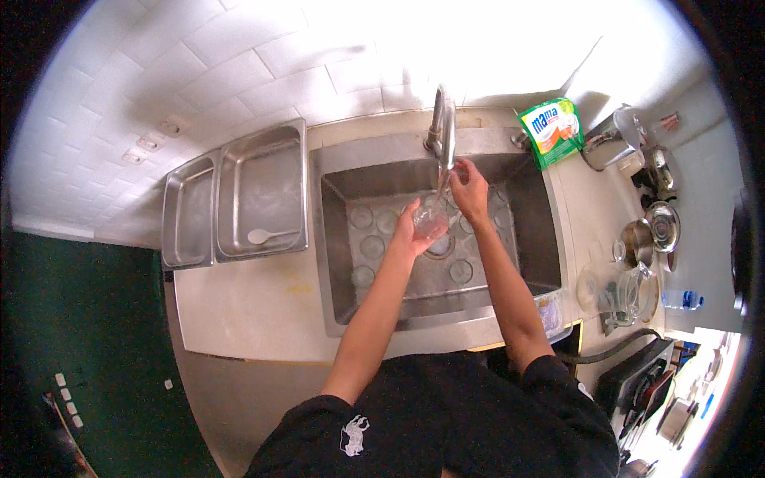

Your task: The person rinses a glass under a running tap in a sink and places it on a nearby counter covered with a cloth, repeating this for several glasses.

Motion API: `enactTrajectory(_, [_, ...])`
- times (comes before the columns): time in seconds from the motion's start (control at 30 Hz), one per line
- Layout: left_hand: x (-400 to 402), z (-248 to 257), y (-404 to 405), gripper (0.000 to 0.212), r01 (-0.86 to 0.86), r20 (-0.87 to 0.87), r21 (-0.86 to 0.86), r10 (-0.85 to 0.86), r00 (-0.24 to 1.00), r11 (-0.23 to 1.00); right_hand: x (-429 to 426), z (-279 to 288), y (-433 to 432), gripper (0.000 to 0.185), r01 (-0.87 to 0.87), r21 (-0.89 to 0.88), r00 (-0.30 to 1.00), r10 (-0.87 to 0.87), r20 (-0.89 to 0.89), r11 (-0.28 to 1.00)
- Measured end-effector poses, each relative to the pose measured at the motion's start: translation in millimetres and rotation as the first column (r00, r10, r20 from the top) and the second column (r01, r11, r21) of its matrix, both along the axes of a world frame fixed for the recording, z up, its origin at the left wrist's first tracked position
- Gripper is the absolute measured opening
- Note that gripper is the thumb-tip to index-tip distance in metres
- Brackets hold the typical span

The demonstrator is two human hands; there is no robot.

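My left hand [412,230] holds a clear glass [431,220] over a stainless steel sink [334,263], under the water running from a curved metal faucet [445,131]. Close to the spout, up and to the right of that glass, is my right hand [469,190], its fingers bent at the stream; whether it grips anything is unclear. Several clear glasses stand on the sink's floor, among them one at the left [372,247] and one at the lower right [461,271]. A round drain shows partly beneath the held glass.
Left of the sink lie two steel trays [306,179], the larger with a white spoon [259,236]. A green Mama detergent pouch [552,132] stands at the back right. Along the right counter are steel pots [637,242], a glass pitcher [635,293] and a plastic water bottle [682,300].
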State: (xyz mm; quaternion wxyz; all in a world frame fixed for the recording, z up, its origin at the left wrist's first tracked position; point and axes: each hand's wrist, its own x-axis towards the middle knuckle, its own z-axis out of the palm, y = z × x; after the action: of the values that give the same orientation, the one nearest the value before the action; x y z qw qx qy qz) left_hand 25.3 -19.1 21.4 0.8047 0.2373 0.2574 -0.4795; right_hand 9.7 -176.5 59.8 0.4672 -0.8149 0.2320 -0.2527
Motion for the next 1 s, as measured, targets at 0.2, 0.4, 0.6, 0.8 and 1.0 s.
enactTrajectory(0.2, [-18,-3,4,0.051,-0.142,0.572,0.605,-0.303,0.763,0.784,32,-5,-17,0.032,-0.135,-0.356,0.991,0.119,-0.065,0.925])
enactTrajectory(0.4, [-27,0,30,0.063,-0.404,0.586,0.795,-0.746,0.317,0.453,48,9,-12,0.035,0.052,-0.257,0.996,-0.068,-0.055,0.965])
enactTrajectory(0.6, [-42,-14,44,0.066,-0.437,0.669,0.672,-0.743,0.01,0.598,58,-6,-27,0.033,0.03,0.727,0.999,0.003,-0.043,0.686])
enactTrajectory(0.8, [-65,0,52,0.066,-0.499,0.481,0.7,-0.854,-0.2,0.511,42,-19,-26,0.03,-0.009,0.777,0.998,0.048,-0.028,0.629])
enactTrajectory(1.0, [-83,9,64,0.071,-0.444,0.392,0.794,-0.908,-0.147,0.415,-64,-54,39,0.034,0.056,0.5,0.985,0.033,-0.167,0.864])
